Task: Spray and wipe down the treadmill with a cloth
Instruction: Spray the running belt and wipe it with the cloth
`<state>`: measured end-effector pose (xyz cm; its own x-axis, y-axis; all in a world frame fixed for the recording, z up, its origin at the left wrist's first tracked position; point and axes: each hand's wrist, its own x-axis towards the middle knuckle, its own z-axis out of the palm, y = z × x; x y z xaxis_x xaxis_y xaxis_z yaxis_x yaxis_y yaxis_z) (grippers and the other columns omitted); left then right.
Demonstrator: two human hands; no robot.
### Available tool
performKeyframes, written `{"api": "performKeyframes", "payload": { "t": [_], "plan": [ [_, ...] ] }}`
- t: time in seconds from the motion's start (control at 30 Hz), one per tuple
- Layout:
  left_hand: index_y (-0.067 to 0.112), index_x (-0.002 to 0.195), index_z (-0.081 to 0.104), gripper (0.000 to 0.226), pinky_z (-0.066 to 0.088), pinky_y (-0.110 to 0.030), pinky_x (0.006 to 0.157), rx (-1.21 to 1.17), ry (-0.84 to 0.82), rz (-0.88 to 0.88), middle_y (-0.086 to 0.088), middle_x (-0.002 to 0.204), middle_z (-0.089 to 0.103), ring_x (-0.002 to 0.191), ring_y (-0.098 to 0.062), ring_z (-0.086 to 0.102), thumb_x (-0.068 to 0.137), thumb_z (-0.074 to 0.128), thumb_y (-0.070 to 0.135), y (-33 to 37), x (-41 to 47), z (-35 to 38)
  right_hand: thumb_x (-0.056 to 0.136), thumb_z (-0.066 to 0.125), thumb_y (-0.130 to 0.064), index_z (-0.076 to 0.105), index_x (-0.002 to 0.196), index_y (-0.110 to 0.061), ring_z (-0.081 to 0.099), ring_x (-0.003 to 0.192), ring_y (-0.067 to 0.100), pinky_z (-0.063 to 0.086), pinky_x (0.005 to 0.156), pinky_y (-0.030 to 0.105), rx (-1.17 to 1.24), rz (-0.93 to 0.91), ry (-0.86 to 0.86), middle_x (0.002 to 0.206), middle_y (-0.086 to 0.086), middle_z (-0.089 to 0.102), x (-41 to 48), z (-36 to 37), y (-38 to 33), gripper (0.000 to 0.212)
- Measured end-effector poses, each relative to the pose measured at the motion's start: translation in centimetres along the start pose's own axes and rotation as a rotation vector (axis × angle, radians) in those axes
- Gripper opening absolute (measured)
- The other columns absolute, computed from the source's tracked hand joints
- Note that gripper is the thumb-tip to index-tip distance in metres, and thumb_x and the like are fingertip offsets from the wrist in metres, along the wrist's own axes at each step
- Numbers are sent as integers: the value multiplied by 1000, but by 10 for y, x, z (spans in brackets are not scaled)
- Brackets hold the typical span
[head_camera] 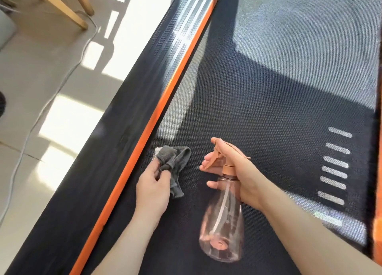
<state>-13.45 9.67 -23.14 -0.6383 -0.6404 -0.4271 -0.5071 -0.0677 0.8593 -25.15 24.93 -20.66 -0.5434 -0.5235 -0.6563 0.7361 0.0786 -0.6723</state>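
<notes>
You are bunching the grey cloth (pixel 175 161) in your left hand (pixel 154 189), with your fingers curling into its folds and your thumb pinching it from the side. The cloth is lying low over the near part of the treadmill belt (pixel 258 109), just beside the orange strip (pixel 165 101) that is running along the belt's left edge. Whether it is pressing on the belt or hanging just above it is hard to tell.

Your right hand (pixel 237 171) is wrapping round the neck of the spray bottle (pixel 223 229), clamping it under the pink spray head, with your fingers reaching out along the trigger. The clear pinkish bottle is tilting, its base pointing back toward you and its nozzle pointing away over the belt. It is hanging to the right of the cloth, near it but not touching.

The dark textured belt is filling most of the view, catching a bright patch of sunlight at its far end. A column of short white dashes (pixel 336 170) is showing on its right side. Left of the orange strip, the ribbed black side rail (pixel 128 117) is glinting in the sun. Beyond it, a pale cable (pixel 51 101) is trailing across the light floor (pixel 31 78), and wooden legs (pixel 62 8) are standing at the top left.
</notes>
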Motion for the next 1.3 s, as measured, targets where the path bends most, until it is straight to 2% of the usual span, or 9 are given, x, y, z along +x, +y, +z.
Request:
{"api": "performKeyframes", "payload": {
  "t": [0.2, 0.37, 0.5, 0.57, 0.67, 0.87, 1.03, 1.2, 1.3],
  "plan": [
    [23, 100, 69, 33, 50, -20, 74, -48, 87, -47, 10, 89, 74, 79, -4, 65, 93, 45, 1, -15, -25, -9, 71, 78, -56, 74, 88, -24, 63, 62, 25, 52, 53, 32, 47, 24, 180, 73, 7, 62, -33, -17, 34, 37],
    [21, 102, 70, 36, 48, -10, 70, -70, 56, -90, 5, 95, 74, 83, -3, 64, 93, 43, -1, -19, -42, -5, 64, 76, -68, 76, 84, -33, 73, 96, 28, 57, 68, 37, 32, 88, 66, 90, 8, 72, -58, -20, 55, 40],
    [15, 116, 67, 36, 48, -6, 71, -145, 76, -149, 8, 104, 73, 95, -2, 67, 94, 43, 0, -23, -54, -2, 70, 78, -59, 77, 96, -32, 66, 65, 27, 52, 55, 32, 69, 27, 165, 75, 7, 66, -64, -20, 63, 37],
    [15, 123, 64, 38, 52, -12, 78, -162, 84, -190, 6, 111, 72, 101, -5, 67, 94, 43, 2, -28, -59, -2, 69, 79, -59, 77, 99, -31, 65, 64, 27, 52, 55, 31, 78, 12, 175, 74, 8, 65, -66, -22, 65, 41],
    [15, 129, 61, 40, 51, -29, 96, -172, 88, -263, 4, 120, 69, 110, -10, 64, 94, 43, 4, -33, -66, -2, 59, 78, -72, 76, 94, -35, 73, 89, 30, 54, 64, 34, 50, 60, 83, 88, 7, 72, -73, -25, 65, 51],
    [20, 109, 71, 38, 52, -28, 82, -170, 91, -291, 6, 101, 74, 95, -11, 68, 91, 43, 2, -34, -82, 2, 56, 79, -70, 78, 88, -30, 62, 61, 27, 51, 56, 32, 7, 33, 142, 71, 10, 64, -78, -24, 71, 51],
    [20, 106, 72, 38, 49, -11, 64, -185, 133, -244, 10, 95, 75, 85, -2, 68, 91, 43, 1, -32, -86, 3, 59, 76, -76, 73, 103, -30, 73, 91, 31, 54, 69, 33, -31, 134, 22, 93, 9, 73, -85, -24, 75, 64],
    [15, 93, 71, 31, 49, -25, 71, -236, 258, -227, 9, 84, 70, 79, -8, 62, 86, 44, 2, -32, -77, -11, 67, 78, -63, 77, 94, -28, 64, 64, 25, 53, 59, 31, -5, 77, 65, 74, 11, 65, -79, -15, 74, 44],
    [22, 96, 73, 34, 52, -27, 76, -200, 289, -167, 8, 91, 73, 84, -7, 66, 82, 45, 9, -27, -72, -19, 65, 79, -67, 76, 100, -31, 70, 72, 28, 53, 58, 30, -23, 131, 15, 82, 11, 69, -78, -12, 74, 50]
  ]
}}
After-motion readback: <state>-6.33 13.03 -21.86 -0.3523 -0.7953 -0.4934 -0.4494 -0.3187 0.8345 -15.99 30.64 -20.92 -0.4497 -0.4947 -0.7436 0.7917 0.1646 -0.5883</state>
